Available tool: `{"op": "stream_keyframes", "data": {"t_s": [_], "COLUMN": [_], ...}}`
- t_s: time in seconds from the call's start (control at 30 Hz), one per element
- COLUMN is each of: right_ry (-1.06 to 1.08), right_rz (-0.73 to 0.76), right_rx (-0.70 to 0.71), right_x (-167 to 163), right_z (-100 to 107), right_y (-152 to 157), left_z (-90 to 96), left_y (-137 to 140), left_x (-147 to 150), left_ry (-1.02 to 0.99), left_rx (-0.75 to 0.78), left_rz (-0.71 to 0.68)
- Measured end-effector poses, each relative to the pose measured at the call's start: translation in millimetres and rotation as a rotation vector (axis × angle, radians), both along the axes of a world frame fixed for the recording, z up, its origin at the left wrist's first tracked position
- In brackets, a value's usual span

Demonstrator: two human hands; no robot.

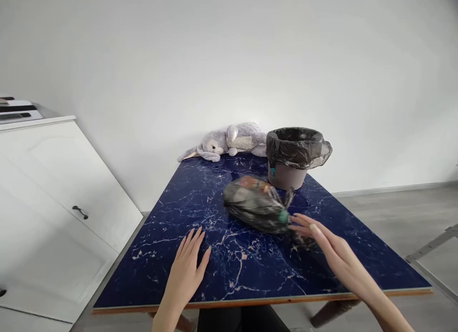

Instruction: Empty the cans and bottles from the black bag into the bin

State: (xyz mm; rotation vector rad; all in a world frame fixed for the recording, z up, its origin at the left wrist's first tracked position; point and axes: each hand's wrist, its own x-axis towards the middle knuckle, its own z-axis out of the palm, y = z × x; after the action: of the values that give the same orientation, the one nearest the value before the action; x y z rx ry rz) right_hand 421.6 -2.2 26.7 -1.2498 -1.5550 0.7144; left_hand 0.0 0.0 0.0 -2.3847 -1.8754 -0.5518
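A filled black garbage bag (252, 205), slightly blurred, lies on its side on the blue marbled table (171, 203). Its neck is closed with something green, and loose plastic sticks out beyond it. Close by the tied end is my right hand (329, 243), fingers stretched out; whether the fingertips touch the bag I cannot tell. Flat on the table's left front part rests my left hand (189, 267), fingers extended and holding nothing. Behind the bag stands a small trash bin (286, 176) with a black liner (295, 148) folded over its rim.
A lilac plush bunny (232, 140) lies at the table's far edge against the white wall (229, 60). To the left is a white cabinet (64, 189) with dark handles. A grey metal frame (434, 246) stands on the floor at right.
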Motion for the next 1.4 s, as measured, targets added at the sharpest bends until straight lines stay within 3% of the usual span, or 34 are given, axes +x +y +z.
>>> {"op": "stream_keyframes", "data": {"t_s": [0.1,0.27,0.5,0.7,0.87,1.13,1.4], "right_ry": [0.010,-0.057,-0.053,-0.051,-0.224,-0.360,-0.253], "right_rz": [0.062,0.106,0.260,0.348,0.365,0.356,0.413], "right_rx": [-0.086,-0.133,-0.069,0.088,0.133,0.123,0.102], "right_x": [-16.0,-30.6,-74.1,-111.9,-134.1,-144.1,-137.4], "right_z": [8.1,-1.5,-4.4,-3.6,-5.8,-0.2,5.2], "right_y": [-9.5,-9.3,-5.2,6.0,10.1,-0.6,-13.9], "left_z": [-0.5,-2.3,-6.6,19.7,36.8,30.3,27.1], "left_y": [0.5,2.1,0.5,-13.9,-21.3,-19.3,-21.1], "left_x": [-0.4,-2.6,-6.1,8.6,20.5,14.1,11.2], "left_ry": [0.000,0.009,-0.041,-0.283,-0.179,-0.152,-0.183], "left_rx": [0.022,0.011,0.067,0.048,0.053,0.106,0.157], "left_rz": [-0.012,-0.023,-0.024,0.001,-0.135,-0.141,-0.085]}}
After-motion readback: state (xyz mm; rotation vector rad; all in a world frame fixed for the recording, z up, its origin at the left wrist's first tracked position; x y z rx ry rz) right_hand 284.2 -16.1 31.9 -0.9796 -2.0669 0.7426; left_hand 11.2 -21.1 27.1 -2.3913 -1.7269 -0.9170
